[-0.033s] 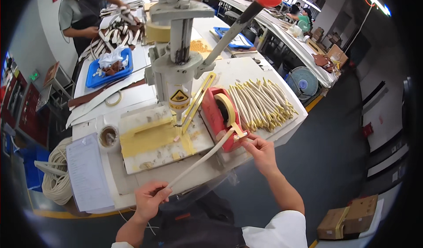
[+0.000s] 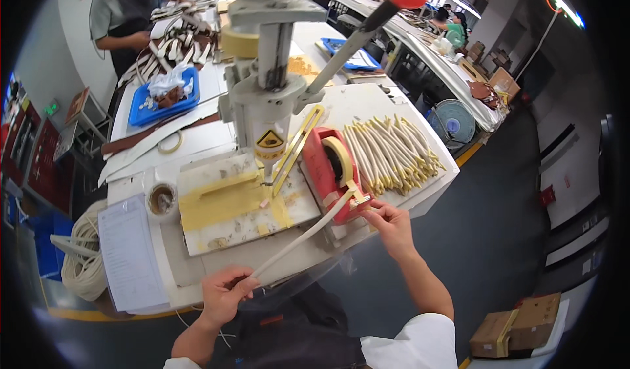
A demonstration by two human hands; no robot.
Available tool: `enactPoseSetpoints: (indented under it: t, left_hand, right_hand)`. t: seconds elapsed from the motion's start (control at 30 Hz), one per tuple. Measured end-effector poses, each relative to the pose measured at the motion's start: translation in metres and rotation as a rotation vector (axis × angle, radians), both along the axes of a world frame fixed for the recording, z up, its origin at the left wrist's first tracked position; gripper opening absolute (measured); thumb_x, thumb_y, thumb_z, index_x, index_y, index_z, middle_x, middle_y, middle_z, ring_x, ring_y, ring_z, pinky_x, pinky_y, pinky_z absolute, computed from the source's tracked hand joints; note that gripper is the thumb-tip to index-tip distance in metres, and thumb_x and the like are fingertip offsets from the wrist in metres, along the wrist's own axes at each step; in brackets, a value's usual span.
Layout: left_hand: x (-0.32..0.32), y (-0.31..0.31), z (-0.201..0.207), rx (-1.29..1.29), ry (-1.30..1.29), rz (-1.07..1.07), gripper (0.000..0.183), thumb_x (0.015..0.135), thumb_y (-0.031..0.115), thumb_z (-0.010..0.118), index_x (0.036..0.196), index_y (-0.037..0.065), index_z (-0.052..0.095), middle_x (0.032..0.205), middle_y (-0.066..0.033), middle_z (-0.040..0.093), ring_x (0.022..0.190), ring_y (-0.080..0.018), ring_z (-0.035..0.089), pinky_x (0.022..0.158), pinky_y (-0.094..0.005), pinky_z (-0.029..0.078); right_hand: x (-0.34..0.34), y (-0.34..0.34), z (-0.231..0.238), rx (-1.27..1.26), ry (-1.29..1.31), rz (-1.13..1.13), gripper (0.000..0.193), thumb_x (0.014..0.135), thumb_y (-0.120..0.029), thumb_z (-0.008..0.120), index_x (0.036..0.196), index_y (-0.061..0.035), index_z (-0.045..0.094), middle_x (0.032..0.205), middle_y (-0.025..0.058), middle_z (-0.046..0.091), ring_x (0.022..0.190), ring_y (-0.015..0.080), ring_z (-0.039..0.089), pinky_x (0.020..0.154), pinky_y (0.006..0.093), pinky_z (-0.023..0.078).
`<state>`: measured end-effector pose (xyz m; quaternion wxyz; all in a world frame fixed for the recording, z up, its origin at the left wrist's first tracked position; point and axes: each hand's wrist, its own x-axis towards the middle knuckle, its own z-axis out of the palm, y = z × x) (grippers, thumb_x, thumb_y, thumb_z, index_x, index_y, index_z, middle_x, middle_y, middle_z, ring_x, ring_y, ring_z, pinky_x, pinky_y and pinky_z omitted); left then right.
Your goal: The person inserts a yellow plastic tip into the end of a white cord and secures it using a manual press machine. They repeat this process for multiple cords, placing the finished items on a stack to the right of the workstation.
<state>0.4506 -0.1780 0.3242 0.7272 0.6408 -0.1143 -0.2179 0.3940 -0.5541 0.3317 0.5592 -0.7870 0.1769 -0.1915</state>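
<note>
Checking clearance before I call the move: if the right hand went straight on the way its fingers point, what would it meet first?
Probably the red tape dispenser: the right hand points up-left at its cutter end; depth unclear.

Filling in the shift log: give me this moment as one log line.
left hand: pinches near end of cream strip | right hand: at strip's far end by red tape dispenser | hand press: untouched

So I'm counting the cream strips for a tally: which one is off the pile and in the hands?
The long cream strip stretched between the left hand and right hand, beside the red tape dispenser. The others lie piled on the table behind.
</note>
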Motion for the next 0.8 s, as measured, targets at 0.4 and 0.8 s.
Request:
enactPoseSetpoints:
  t: [0.4, 0.8]
  left_hand:
    - [-0.009, -0.018, 0.014, 0.025, -0.183, -0.072, 0.016, 0.096, 0.005, 0.069, 0.109, -0.001, 0.074, 0.094, -0.0076, 0.074, 0.069, -0.0077, 0.063, 0.060, -0.0211, 0.049]
    - [-0.016, -0.022, 0.016, 0.089, -0.446, -0.015, 0.021, 0.091, 0.002, 0.071, 0.112, -0.002, 0.071, 0.091, -0.0137, 0.072, 0.076, -0.0225, 0.070, 0.067, -0.0305, 0.055]
  right_hand:
    - [-0.015, 0.124, 0.056, -0.255, -0.070, 0.609, 0.008, 0.086, 0.001, 0.072, 0.079, 0.0010, 0.068, 0.073, 0.0097, 0.070, 0.063, 0.0115, 0.067, 0.057, 0.0250, 0.051]
    - [-0.003, 0.157, 0.042, -0.294, -0.103, 0.555, 0.019, 0.085, -0.008, 0.080, 0.077, -0.0015, 0.065, 0.063, 0.0069, 0.066, 0.052, 0.0135, 0.065, 0.047, 0.0253, 0.048]
